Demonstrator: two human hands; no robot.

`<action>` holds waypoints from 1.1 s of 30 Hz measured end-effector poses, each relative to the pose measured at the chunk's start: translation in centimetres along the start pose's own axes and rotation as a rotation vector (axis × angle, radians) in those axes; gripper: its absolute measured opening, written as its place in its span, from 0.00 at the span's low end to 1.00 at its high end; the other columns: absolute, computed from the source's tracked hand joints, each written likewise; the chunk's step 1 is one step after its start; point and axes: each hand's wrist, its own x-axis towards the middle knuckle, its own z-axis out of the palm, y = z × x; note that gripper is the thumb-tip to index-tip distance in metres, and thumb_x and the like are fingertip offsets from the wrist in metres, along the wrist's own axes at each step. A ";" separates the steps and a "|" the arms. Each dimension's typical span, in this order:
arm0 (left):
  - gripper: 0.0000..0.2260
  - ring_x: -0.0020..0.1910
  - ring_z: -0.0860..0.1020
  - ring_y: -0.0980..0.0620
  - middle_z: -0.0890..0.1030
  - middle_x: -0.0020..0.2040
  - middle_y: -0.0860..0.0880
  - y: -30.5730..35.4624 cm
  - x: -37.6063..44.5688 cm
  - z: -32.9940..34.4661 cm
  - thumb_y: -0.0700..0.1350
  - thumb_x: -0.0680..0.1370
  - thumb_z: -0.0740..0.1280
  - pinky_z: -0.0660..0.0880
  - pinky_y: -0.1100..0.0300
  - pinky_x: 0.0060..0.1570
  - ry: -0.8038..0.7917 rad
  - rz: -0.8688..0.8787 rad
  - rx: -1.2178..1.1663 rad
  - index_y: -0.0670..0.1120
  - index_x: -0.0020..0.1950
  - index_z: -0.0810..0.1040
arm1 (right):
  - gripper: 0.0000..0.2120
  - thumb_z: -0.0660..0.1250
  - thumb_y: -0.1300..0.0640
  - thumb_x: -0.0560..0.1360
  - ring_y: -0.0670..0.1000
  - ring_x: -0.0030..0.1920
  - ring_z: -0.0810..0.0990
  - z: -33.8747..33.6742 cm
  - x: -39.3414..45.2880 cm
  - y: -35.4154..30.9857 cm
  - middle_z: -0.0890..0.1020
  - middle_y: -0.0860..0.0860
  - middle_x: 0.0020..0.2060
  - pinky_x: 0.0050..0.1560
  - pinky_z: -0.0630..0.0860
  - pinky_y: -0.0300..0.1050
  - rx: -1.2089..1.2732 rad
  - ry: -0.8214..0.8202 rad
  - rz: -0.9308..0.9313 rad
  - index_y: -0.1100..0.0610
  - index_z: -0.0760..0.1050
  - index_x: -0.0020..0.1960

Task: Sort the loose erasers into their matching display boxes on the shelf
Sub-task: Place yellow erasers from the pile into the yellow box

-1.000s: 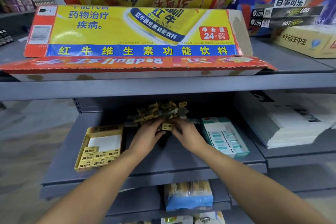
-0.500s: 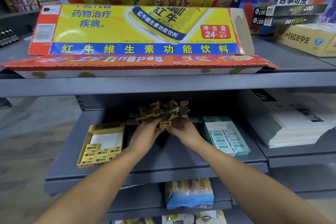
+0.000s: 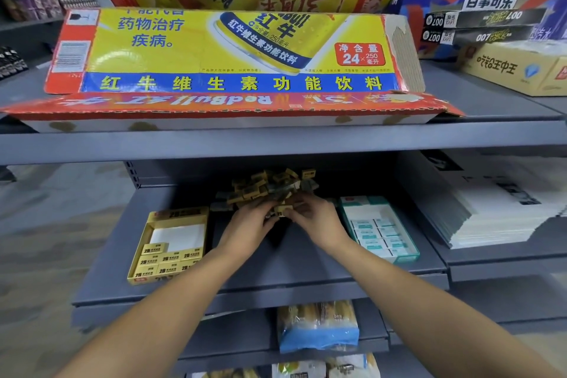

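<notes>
Pinched between the fingertips of both hands: one yellow eraser, held just at the near edge of the loose pile. Left hand curled in from seven o'clock, right hand from five o'clock, thumbs and forefingers closed narrowly on the small block, nothing else visibly held. Best here to let one hand take the eraser alone, probably the left, since the yellow display box lies at nine o'clock of the grip and well apart from it. Worth turning the printed face up and lining the long side with the rows of yellow erasers already filling the near part of that box; white floor showing further back, so room remains there. Green display box at three o'clock holds white-and-teal pieces, so wrong home for this one, by the colour. Pile at twelve o'clock sits deep under the upper shelf and looks mixed and dim; safer to lift the piece clear before swinging sideways, lest neighbours get dragged off the grey shelf.
</notes>
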 end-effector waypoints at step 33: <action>0.15 0.49 0.78 0.47 0.81 0.51 0.49 -10.5 -12.7 -12.3 0.35 0.74 0.63 0.74 0.54 0.45 0.267 -0.420 0.241 0.45 0.59 0.78 | 0.08 0.66 0.55 0.77 0.55 0.49 0.81 17.4 3.2 -8.0 0.83 0.53 0.49 0.49 0.77 0.50 -0.398 -0.484 -0.275 0.56 0.81 0.52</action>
